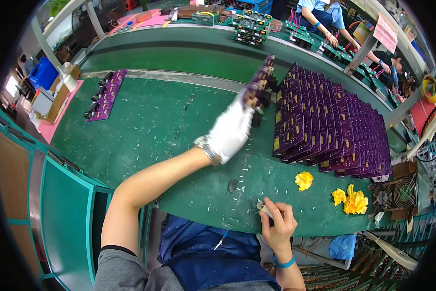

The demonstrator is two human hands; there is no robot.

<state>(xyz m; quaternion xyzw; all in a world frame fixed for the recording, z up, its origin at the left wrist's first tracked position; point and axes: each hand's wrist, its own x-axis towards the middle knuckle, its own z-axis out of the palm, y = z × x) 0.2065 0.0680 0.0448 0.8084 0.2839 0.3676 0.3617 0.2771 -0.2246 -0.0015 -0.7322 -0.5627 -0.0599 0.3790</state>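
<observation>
Left hand (pixel 230 128): gripped a purple board (pixel 258 89)
Right hand (pixel 279 224): pinched a small pale thing (pixel 261 204)
Board row (pixel 330 123): many already stood, right
Lone board (pixel 110 95): lay apart, far left

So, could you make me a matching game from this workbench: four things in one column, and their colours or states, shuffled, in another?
Things
1. Left grip
2. Right grip
3. Packed boards at the right
4. Crumpled pieces

Colours or states
A. Purple, standing on edge in a row
B. Bare, with a small pale object at its fingertips
C. Yellow, lying on the green tabletop
D. Gloved in white, holding a single board

Pairs: 1-D, 2-B, 3-A, 4-C
</observation>
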